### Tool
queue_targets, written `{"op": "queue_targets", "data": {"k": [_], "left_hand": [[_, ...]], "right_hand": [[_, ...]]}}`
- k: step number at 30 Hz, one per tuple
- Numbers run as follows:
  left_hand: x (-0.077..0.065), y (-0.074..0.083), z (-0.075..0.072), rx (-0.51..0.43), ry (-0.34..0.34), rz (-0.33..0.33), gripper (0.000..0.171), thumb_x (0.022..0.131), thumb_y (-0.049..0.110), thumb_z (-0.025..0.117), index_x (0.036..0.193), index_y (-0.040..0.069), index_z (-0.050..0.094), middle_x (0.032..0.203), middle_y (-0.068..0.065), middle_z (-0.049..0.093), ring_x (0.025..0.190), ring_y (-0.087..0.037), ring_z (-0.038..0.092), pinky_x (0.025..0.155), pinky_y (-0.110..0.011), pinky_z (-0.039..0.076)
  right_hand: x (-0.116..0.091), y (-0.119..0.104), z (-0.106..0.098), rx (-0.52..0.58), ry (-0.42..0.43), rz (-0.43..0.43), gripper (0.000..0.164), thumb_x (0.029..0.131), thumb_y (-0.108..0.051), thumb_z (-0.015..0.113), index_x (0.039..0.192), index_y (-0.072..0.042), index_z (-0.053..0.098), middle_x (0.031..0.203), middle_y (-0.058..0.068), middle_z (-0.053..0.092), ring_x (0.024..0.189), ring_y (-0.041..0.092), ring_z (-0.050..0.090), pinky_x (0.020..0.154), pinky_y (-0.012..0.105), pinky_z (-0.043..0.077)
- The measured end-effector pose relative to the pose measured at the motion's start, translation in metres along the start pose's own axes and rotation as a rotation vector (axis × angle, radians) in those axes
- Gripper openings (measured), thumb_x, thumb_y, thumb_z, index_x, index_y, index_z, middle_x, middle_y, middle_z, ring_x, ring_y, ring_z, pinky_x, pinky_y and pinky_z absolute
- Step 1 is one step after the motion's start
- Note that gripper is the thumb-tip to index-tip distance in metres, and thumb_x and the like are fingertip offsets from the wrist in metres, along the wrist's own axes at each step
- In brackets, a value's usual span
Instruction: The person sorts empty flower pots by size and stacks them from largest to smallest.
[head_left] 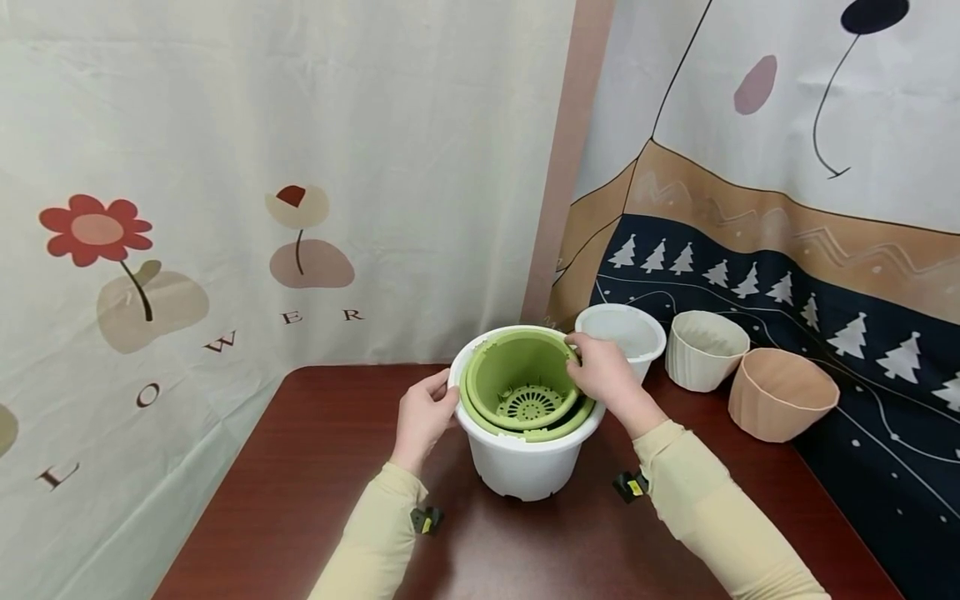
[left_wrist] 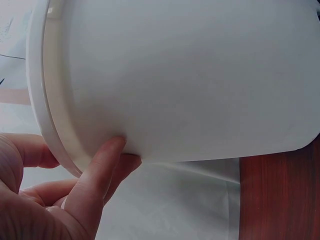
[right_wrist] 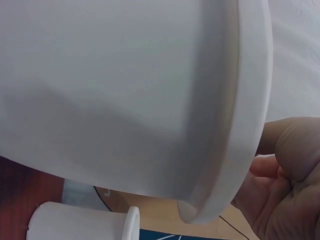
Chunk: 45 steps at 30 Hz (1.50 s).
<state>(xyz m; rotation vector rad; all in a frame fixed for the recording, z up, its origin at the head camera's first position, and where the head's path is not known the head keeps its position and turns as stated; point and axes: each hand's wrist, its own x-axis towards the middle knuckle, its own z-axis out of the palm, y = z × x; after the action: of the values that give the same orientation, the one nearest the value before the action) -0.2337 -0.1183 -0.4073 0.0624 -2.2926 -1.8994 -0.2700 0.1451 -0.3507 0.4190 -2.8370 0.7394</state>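
A large white flowerpot [head_left: 525, 467] stands upright on the table, with two green plastic pots nested inside it. The inner green pot [head_left: 517, 367] has a slotted bottom and sits slightly raised and off-centre in the outer green pot [head_left: 480, 423]. On the left, my left hand [head_left: 423, 421] grips the white rim, its thumb and fingers on either side of it in the left wrist view. My right hand [head_left: 609, 377] pinches the inner green pot's rim at the right. Seen from the right wrist, the white wall hides that hand's fingertips.
Behind my right hand stands a second white pot [head_left: 622, 325], partly covered by it. A cream ribbed pot [head_left: 697, 362] and a peach pot [head_left: 780, 404] stand further right on the dark red table [head_left: 315, 483]. Printed curtains [head_left: 420, 167] hang close behind the table.
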Motion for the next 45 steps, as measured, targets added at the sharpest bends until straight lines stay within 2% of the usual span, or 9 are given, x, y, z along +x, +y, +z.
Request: {"op": "queue_targets", "data": {"k": [8, 14, 21, 27, 37, 45], "left_hand": [[-0.001, 0.001, 0.0, 0.005, -0.003, -0.002, 0.043, 0.095, 0.004, 0.058, 0.136, -0.006, 0.055, 0.12, -0.027, 0.064, 0.084, -0.026, 0.071, 0.064, -0.032, 0.062], [-0.001, 0.001, -0.001, 0.011, -0.003, -0.007, 0.043, 0.095, 0.005, 0.059, 0.137, -0.006, 0.055, 0.122, -0.027, 0.063, 0.088, -0.028, 0.071, 0.066, -0.035, 0.062], [-0.002, 0.001, -0.002, 0.009, 0.001, -0.008, 0.044, 0.095, 0.005, 0.059, 0.137, -0.006, 0.054, 0.122, -0.027, 0.064, 0.087, -0.027, 0.071, 0.064, -0.032, 0.062], [-0.001, 0.0, -0.001, 0.007, -0.001, -0.005, 0.044, 0.095, 0.004, 0.059, 0.137, -0.007, 0.054, 0.122, -0.027, 0.063, 0.089, -0.029, 0.07, 0.064, -0.031, 0.062], [-0.002, 0.001, -0.001, 0.005, 0.004, -0.006, 0.044, 0.094, 0.004, 0.059, 0.137, -0.006, 0.055, 0.121, -0.027, 0.064, 0.087, -0.027, 0.071, 0.064, -0.03, 0.062], [-0.002, 0.001, 0.0, 0.019, 0.006, -0.001, 0.044, 0.094, 0.004, 0.059, 0.137, -0.007, 0.054, 0.121, -0.027, 0.064, 0.086, -0.027, 0.07, 0.065, -0.033, 0.062]], "right_hand": [[-0.005, -0.003, -0.007, -0.127, 0.013, 0.029, 0.036, 0.094, -0.015, 0.064, 0.129, -0.004, 0.063, 0.117, 0.016, 0.068, 0.097, 0.034, 0.065, 0.076, 0.051, 0.056], [-0.012, 0.004, -0.015, -0.058, 0.035, 0.01, 0.038, 0.096, -0.017, 0.061, 0.132, -0.004, 0.061, 0.12, 0.017, 0.067, 0.106, 0.034, 0.064, 0.082, 0.053, 0.055], [-0.019, 0.016, -0.015, 0.029, 0.076, -0.079, 0.04, 0.095, -0.016, 0.065, 0.132, -0.002, 0.06, 0.116, 0.018, 0.069, 0.108, 0.035, 0.064, 0.09, 0.054, 0.053], [-0.025, 0.022, -0.015, 0.055, 0.108, -0.139, 0.042, 0.093, -0.016, 0.067, 0.133, -0.002, 0.06, 0.115, 0.017, 0.069, 0.108, 0.036, 0.064, 0.093, 0.055, 0.051], [-0.034, 0.041, -0.014, 0.072, 0.17, -0.123, 0.044, 0.092, -0.018, 0.07, 0.132, -0.004, 0.06, 0.117, 0.017, 0.067, 0.111, 0.036, 0.06, 0.094, 0.056, 0.05], [-0.042, 0.061, -0.014, 0.101, 0.207, -0.12, 0.04, 0.092, -0.012, 0.07, 0.129, -0.001, 0.061, 0.113, 0.018, 0.067, 0.108, 0.037, 0.06, 0.095, 0.056, 0.048]]}}
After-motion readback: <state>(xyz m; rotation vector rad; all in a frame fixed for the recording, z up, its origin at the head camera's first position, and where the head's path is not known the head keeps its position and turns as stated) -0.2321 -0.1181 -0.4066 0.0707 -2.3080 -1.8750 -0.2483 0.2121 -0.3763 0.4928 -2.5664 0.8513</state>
